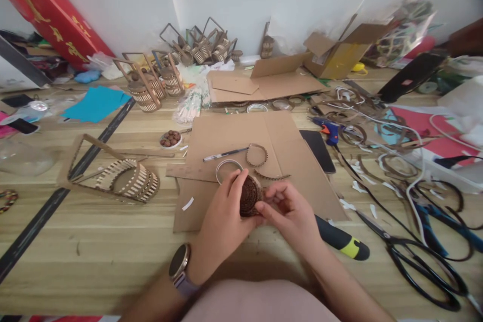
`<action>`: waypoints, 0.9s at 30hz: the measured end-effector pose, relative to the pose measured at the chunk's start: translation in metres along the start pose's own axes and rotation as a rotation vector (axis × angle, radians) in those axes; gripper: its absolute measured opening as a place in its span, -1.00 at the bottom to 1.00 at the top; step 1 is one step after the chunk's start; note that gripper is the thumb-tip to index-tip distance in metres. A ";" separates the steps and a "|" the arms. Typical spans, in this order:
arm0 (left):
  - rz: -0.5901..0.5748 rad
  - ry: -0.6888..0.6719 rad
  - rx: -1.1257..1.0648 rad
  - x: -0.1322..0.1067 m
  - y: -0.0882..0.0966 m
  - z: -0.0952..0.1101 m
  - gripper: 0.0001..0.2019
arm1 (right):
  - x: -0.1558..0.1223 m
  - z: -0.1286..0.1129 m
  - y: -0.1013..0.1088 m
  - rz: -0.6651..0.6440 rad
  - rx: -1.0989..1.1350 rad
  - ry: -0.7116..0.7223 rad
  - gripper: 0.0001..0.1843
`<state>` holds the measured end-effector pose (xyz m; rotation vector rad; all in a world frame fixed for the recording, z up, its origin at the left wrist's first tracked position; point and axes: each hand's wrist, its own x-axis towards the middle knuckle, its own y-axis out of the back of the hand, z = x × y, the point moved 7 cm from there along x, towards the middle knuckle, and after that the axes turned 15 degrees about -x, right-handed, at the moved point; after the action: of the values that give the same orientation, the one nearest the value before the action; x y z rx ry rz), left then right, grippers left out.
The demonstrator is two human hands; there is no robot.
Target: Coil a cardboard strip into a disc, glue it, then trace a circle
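Observation:
Both of my hands hold a small round coil of brown corrugated cardboard [249, 196] just above a flat cardboard sheet [234, 136]. My left hand [222, 221], with a watch on the wrist, grips the coil from the left. From the right, my right hand [290, 214] pinches its edge. Just beyond my fingers lie a white ring [226, 167], a ring of corrugated strip [257, 155], a curved strip [271, 176] and a pen [225, 154].
A half-built cardboard basket [126, 181] lies to the left, and finished ones [151, 88] stand at the back. A phone [317, 150], blue glue gun [327, 128], black-and-yellow handled tool [341, 241], scissors [418, 261] and scrap strips sit to the right. A small dish [170, 139] holds brown pieces.

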<state>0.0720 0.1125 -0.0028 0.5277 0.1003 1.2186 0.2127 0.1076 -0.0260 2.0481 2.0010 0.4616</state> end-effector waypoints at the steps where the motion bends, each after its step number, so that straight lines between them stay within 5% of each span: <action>1: -0.003 0.014 -0.027 0.000 0.000 -0.003 -0.22 | -0.001 -0.001 -0.004 -0.065 0.003 0.002 -0.70; 4: -0.056 0.061 -0.097 -0.001 0.001 -0.009 -0.29 | 0.002 -0.003 0.000 -0.189 -0.040 -0.006 -0.72; 9: -0.041 0.134 -0.232 -0.002 0.010 -0.017 -0.38 | 0.029 -0.004 0.036 0.001 -0.636 0.041 -0.73; 14: -0.141 0.251 -0.486 -0.005 0.004 -0.024 -0.37 | 0.054 0.002 0.011 -0.063 -1.119 0.161 -0.86; 19: -0.232 0.349 -0.686 -0.009 -0.002 -0.024 -0.40 | 0.057 0.006 -0.004 -0.066 -1.134 0.166 -0.85; 27: -0.299 0.522 -1.066 -0.012 -0.011 -0.029 -0.62 | 0.025 -0.027 0.022 -0.021 -0.735 0.278 -0.80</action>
<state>0.0677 0.1084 -0.0353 -0.7166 -0.0372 0.9229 0.2228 0.1309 0.0086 1.5521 1.6149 1.3061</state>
